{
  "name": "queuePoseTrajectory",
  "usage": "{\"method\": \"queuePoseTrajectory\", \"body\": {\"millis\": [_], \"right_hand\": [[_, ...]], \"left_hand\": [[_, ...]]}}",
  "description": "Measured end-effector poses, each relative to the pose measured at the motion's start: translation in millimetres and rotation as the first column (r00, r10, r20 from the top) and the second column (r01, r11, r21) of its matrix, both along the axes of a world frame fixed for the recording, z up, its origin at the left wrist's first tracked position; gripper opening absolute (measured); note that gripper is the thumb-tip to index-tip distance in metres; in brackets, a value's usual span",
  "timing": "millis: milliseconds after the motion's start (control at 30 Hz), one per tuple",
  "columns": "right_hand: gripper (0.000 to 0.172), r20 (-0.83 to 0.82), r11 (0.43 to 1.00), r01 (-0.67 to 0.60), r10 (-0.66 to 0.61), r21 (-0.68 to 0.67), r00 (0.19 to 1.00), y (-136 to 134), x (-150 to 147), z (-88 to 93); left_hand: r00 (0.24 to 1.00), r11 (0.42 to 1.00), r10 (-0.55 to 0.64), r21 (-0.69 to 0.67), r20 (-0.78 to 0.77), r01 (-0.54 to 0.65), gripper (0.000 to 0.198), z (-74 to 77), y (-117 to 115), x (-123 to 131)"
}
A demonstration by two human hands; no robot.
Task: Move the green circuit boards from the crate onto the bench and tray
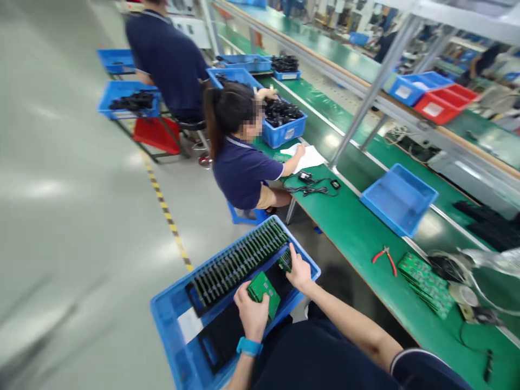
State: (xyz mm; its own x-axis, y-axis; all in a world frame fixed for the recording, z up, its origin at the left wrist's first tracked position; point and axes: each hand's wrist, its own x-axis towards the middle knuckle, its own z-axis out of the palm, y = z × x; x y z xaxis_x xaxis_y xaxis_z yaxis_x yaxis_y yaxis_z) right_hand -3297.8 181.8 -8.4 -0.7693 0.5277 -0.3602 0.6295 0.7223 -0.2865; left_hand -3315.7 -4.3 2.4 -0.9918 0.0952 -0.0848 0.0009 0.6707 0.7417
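My left hand (252, 313), with a blue band at the wrist, grips a green circuit board (265, 292) over the near side of a blue crate (166, 330). I cannot tell whether it is one board or a small stack. At the crate's right end, my right hand (299, 272) has its fingers closed around the edge of another circuit board (285, 261), by the near black rack (223, 336). A long row of upright circuit boards (239, 260) fills the far rack. White paper (189, 325) lies in the crate's left part.
A green workbench (345, 233) runs along the right, bearing red-handled pliers (384, 260), stacked boards (424, 281), a blue bin (400, 199) and a black cable (312, 188). A seated co-worker (247, 170) is just beyond the crate; another person (166, 65) sits farther back.
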Motion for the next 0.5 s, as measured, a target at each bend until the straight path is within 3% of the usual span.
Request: {"method": "queuePoseTrajectory", "body": {"millis": [133,267,400,500], "right_hand": [[0.111,-0.063,0.995,0.090,-0.092,-0.044,0.994,13.6,4.8,15.3],[0.114,-0.151,0.972,0.202,-0.219,-0.116,0.964,34.9,27.6,34.6],[0.115,-0.244,0.923,0.338,-0.376,-0.182,0.894,70.1,77.2,50.2],[0.113,-0.283,0.852,0.474,-0.521,-0.222,0.805,107.8,127.0,51.1]], "left_hand": [[0.989,0.994,-0.111,-0.003,-0.096,0.111,0.050,16.5,22.8,-2.8],[0.940,0.961,-0.266,0.015,-0.213,0.276,0.051,34.3,61.0,-1.5],[0.863,0.882,-0.456,0.017,-0.217,0.470,0.051,46.8,119.2,10.7],[0.780,0.792,-0.595,0.027,-0.193,0.610,0.049,47.6,175.5,31.9]]}}
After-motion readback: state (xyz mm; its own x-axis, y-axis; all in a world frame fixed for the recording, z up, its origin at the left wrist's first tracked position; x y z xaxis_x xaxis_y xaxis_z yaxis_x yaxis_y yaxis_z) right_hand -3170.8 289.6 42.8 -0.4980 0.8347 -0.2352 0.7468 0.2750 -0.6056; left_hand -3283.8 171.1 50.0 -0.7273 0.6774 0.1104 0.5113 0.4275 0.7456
